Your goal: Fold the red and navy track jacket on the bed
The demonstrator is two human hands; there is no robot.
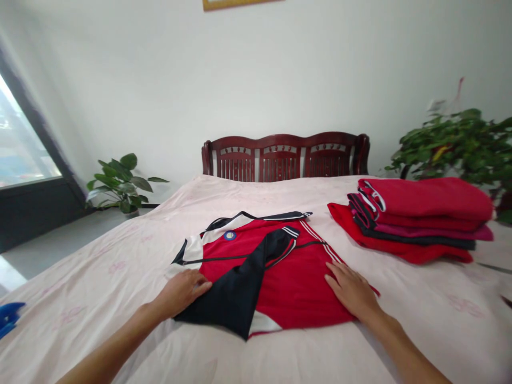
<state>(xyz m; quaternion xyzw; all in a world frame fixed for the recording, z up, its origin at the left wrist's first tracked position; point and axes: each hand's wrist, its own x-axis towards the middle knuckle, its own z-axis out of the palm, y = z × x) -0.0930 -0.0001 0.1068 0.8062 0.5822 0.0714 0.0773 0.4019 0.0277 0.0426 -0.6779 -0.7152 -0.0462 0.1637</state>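
A red, navy and white zip jacket point(304, 288) lies spread on the bed, its collar to the left and striped hem to the right. One navy sleeve point(240, 290) is folded across the front; the other lies along the far side. A round blue badge point(230, 235) shows on the chest. My left hand point(184, 290) rests on the near shoulder by the collar, open, fingers lying on the cloth and partly hidden from view. Over the near hem corner, my right hand point(354, 290) lies open with its fingers spread on the fabric.
A stack of folded red, magenta and dark clothes point(428, 213) sits on the pale pink bedsheet point(120, 298) at right. Beyond is a wooden headboard point(280, 154). Potted plants point(126, 181) flank the bed. Something blue point(10, 317) lies at the left edge.
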